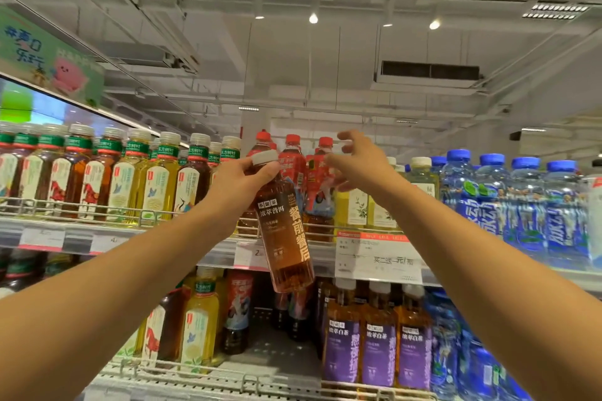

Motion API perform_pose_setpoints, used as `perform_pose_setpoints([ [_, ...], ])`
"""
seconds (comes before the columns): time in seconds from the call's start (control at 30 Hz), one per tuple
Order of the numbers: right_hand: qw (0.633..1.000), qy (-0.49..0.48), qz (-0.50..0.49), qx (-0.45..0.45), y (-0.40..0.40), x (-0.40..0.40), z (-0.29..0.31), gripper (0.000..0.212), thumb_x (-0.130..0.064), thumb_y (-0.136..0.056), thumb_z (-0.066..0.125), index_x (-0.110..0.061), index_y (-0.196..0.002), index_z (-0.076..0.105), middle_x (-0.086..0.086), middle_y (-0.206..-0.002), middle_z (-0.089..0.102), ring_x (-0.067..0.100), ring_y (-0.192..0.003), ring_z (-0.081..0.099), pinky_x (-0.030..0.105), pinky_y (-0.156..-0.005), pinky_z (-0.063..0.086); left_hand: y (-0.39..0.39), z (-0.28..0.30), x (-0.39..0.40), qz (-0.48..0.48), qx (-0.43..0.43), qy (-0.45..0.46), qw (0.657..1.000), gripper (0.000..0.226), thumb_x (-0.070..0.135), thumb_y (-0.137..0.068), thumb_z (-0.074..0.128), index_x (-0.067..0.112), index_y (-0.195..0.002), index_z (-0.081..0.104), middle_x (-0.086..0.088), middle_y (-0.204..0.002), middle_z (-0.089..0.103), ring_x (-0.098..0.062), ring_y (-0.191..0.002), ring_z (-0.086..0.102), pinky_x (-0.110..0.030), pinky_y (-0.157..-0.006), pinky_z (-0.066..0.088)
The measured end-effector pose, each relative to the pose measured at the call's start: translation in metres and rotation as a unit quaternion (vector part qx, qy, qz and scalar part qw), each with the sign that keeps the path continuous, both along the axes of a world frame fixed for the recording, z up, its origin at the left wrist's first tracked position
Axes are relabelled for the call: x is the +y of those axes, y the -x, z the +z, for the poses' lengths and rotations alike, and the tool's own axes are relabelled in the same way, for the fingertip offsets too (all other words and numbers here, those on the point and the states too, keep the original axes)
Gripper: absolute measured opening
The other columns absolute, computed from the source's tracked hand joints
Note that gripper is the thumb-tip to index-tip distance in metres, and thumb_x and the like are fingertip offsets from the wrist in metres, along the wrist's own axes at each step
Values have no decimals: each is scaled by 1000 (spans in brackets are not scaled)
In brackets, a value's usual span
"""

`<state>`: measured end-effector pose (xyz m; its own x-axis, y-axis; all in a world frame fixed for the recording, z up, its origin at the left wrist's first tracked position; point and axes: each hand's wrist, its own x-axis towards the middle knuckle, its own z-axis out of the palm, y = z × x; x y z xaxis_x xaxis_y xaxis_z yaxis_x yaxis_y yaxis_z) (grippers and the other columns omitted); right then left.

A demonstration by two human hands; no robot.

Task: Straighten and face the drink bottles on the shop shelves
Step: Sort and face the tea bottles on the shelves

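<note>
Left hand [241,179] grips the brown tea bottle [283,231] by its neck, lifted clear while the open right hand [358,162] reaches the red-capped bottles [293,166], probably to make room.

We see our two forearms bare to the frame's lower corners, the left hand [239,184] and right hand [360,161] both ungloved.

Head view, upward, close to shelves [202,257]
</note>
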<state>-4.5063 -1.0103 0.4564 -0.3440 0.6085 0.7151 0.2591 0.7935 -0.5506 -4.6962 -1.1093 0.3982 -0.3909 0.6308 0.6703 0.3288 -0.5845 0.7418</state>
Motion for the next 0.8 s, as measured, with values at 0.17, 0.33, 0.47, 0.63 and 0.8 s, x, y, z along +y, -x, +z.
perform_pose_setpoints([
  [0.17, 997, 25, 76, -1, -30, -19, -37, 33, -33, -97, 67, -16, -125, 59, 4, -111, 71, 19, -79, 76, 34, -72, 64, -24, -5, 4, -24, -10, 14, 1000, 27, 35, -94, 68, 20, -117, 67, 0, -105, 75, -17, -97, 71, -35, -77, 56],
  [0.33, 991, 61, 95, -68, -43, -32, -101, 39, -59, -84, 75, -35, -113, 65, -14, -105, 75, 3, -96, 70, 31, -88, 58, -58, -12, 8, -56, 25, 31, 998, 24, 31, -94, 69, 18, -114, 70, 1, -101, 78, -13, -90, 75, -22, -63, 56],
  [0.47, 974, 132, 181, -9, -61, -38, -129, 30, -38, -87, 80, -26, -114, 71, -8, -103, 78, 7, -95, 74, 22, -79, 57, -83, -21, 9, -74, 72, 49, 993, 24, 31, -95, 68, 16, -112, 72, 0, -100, 78, -13, -92, 75, -22, -65, 57],
  [0.63, 969, 160, 184, 26, -86, -33, -154, 35, -27, -86, 83, -18, -117, 71, 3, -105, 78, 18, -98, 75, 33, -87, 60, -105, -32, 7, -104, 136, 105, 980, 29, 37, -94, 69, 22, -118, 71, 4, -107, 77, -13, -100, 73, -37, -87, 60],
  [0.8, 969, 184, 155, 55, -118, -27, -184, 38, -20, -83, 85, -16, -119, 70, 1, -108, 78, 19, -102, 74, 32, -90, 58, -107, -52, 8, -82, 208, 150, 963, 41, 55, -100, 49, 24, -117, 69, 6, -108, 75, -12, -104, 70, -35, -94, 54],
])
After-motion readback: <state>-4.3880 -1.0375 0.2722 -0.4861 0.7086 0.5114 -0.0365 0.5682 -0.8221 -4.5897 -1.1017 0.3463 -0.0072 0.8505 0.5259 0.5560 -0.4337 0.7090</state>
